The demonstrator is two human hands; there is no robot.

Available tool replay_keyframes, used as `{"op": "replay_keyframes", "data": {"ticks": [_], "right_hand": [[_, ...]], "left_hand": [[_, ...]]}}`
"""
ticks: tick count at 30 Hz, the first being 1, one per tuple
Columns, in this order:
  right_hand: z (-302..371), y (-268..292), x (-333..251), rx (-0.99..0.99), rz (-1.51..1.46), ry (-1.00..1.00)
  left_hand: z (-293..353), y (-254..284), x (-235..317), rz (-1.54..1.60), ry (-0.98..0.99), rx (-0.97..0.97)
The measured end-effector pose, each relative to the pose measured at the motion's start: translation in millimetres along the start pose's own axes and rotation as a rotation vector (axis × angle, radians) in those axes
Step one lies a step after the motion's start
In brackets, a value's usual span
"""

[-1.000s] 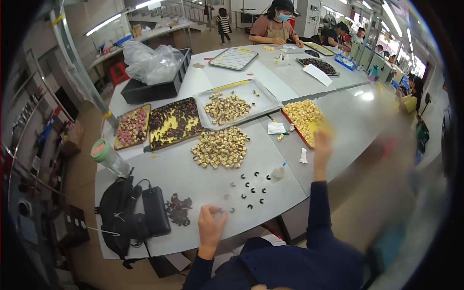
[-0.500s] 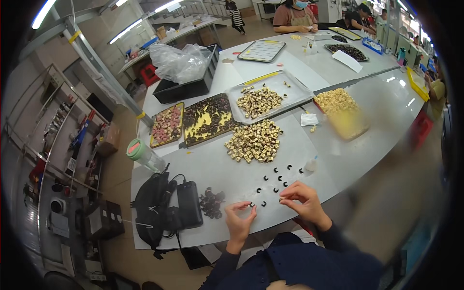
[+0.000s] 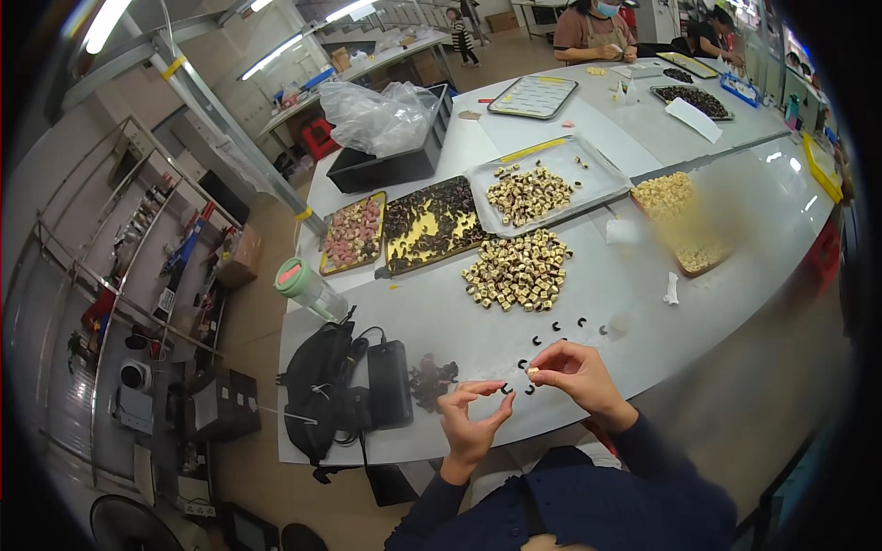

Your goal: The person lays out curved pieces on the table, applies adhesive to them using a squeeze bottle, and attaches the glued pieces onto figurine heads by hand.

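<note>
Right hand (image 3: pixel 577 376) pinches 1 piece (image 3: pixel 533 373) near table edge (image 3: pixel 544 423).

you have a small, chunky, pale gold-cream piece (image 3: pixel 533 372) pinched at the fingertips of your right hand (image 3: pixel 581 378), its finer detail too small to tell. lower and to its left, a black c-shaped piece (image 3: pixel 507 388) sits between the thumb and forefinger of your left hand (image 3: pixel 470 427), whether gripped or loose you can't tell. more loose black c-shaped pieces (image 3: pixel 557 326) lie scattered apart, one just right of it, others trailing off beyond your right hand.
</note>
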State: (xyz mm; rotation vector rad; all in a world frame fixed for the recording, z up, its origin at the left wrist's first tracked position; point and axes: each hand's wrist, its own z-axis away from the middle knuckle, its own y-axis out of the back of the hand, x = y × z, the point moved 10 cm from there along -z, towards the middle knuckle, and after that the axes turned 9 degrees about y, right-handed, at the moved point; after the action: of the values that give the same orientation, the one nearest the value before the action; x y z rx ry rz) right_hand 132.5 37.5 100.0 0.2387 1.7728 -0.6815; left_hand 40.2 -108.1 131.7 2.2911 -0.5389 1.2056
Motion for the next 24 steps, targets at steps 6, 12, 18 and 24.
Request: {"op": "replay_keyframes", "data": {"ticks": [6,12,18,24], "right_hand": [[-3.3,-2.3,-1.2,-0.012,0.035,-0.020],[-11.7,-1.9,-19.7,0.057,0.021,0.070],[-24.6,-12.8,-36.6,0.037,0.026,0.085],[-44.1,-27.9,-78.6,0.059,0.033,0.238]], "left_hand": [[-5.7,0.7,4.9,0.033,-0.016,-0.009],[-20.4,6.7,31.4,0.008,-0.146,-0.008],[-39.3,15.3,54.1,-0.001,-0.212,0.025],[-67.5,24.4,91.5,-0.029,-0.332,0.005]]}}
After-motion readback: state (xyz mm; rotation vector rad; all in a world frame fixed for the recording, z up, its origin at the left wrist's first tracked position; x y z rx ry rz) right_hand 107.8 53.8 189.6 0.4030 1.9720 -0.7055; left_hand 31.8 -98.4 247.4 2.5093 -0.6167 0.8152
